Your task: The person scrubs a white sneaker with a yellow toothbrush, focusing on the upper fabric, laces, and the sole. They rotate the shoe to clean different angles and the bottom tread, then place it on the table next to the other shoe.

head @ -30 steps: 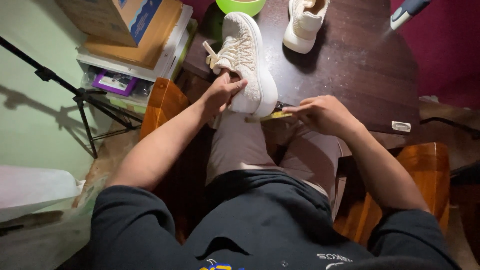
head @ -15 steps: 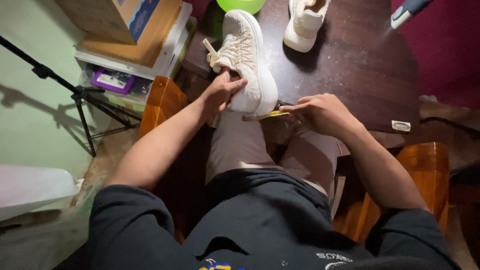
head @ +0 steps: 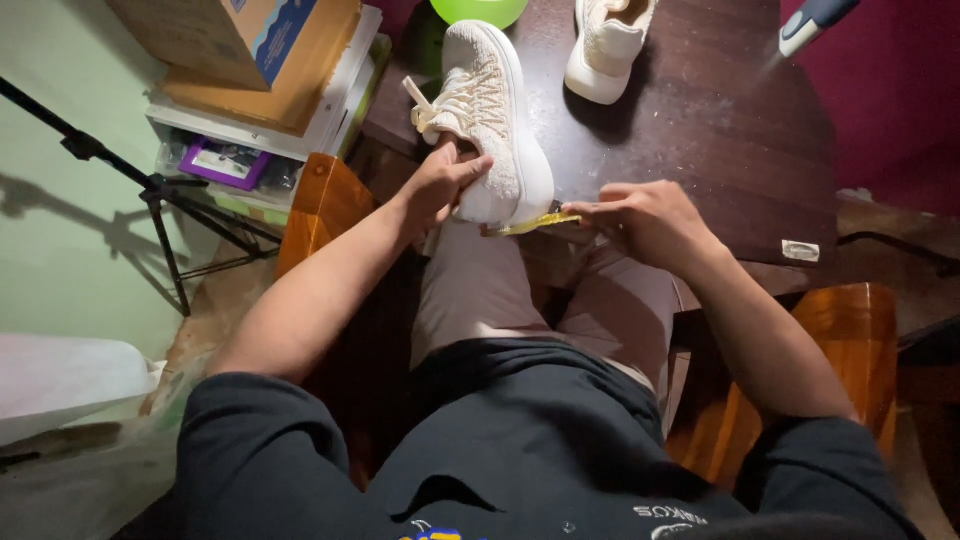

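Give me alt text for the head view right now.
Seen from above, a seated person's left hand grips a cream knit sneaker at the edge of a dark wooden table, while the right hand holds a thin yellow strip against its heel. A second sneaker lies farther back.

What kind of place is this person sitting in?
Probably a home room used as a makeshift workspace, not a shop. A dark wooden table holds two cream sneakers, cardboard boxes are stacked to the side, and a tripod stand stands on the floor.
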